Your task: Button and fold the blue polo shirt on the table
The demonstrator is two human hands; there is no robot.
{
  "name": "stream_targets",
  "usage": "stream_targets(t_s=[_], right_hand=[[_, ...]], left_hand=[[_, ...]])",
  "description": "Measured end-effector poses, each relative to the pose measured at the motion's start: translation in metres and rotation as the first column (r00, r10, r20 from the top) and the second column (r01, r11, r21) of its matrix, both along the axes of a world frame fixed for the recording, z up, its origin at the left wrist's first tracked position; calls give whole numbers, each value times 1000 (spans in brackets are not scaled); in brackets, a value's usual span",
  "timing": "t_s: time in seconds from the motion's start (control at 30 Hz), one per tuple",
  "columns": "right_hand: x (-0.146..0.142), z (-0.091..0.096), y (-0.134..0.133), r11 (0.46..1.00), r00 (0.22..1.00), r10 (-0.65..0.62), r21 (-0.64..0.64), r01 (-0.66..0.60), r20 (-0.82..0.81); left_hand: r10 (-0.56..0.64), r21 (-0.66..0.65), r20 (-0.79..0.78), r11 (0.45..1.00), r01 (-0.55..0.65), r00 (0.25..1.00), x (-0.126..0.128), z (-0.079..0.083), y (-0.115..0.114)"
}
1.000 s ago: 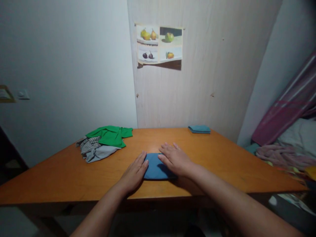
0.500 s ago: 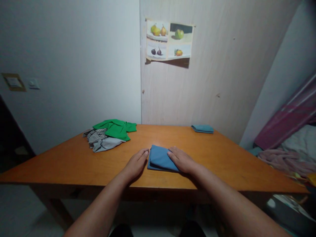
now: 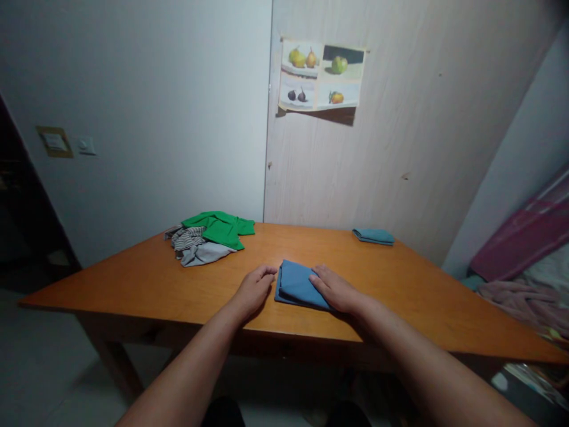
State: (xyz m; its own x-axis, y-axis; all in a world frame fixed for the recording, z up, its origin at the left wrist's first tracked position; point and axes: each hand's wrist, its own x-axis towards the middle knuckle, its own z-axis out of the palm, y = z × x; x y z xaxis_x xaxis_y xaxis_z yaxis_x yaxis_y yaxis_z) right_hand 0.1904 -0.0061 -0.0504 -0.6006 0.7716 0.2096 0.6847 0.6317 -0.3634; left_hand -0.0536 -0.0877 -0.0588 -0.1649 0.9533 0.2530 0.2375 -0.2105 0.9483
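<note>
A folded blue cloth (image 3: 296, 281) lies on the orange wooden table (image 3: 155, 279) near its front edge. My right hand (image 3: 333, 289) rests flat on the right part of the cloth, fingers stretched out. On the table just left of the cloth sits my left hand (image 3: 255, 287), its fingers loosely bent and their tips touching the cloth's left edge. Neither hand grips anything.
A second folded blue-green cloth (image 3: 374, 236) lies at the table's far right corner. A heap of unfolded clothes, green (image 3: 220, 227) over striped and grey (image 3: 195, 248), sits at the far left. A fruit poster (image 3: 322, 74) hangs on the wall. Bedding (image 3: 524, 284) is piled on the right.
My right hand slid from over the cloth to its right part. The left hand's fingers bent a little at the cloth's left edge. The view shifted left.
</note>
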Motion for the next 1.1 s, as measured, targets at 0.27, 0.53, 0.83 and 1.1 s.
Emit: stream_targets(t_s=[0.27, 0.53, 0.83, 1.1], right_hand=[[-1, 4, 0, 999, 1000, 30, -14, -30, -4], [5, -10, 9, 997, 996, 21, -74, -27, -81], [11, -18, 15, 994, 988, 10, -102, -26, -154], [10, -14, 14, 992, 987, 11, -125, -32, -160]], left_hand=[[1, 36, -84, 999, 2, 996, -1, -1, 2], [47, -35, -254, 998, -58, 966, 5, 0, 8], [136, -135, -430, 968, -212, 893, 11, 8, 25], [175, -180, -555, 929, -322, 813, 21, 19, 34]])
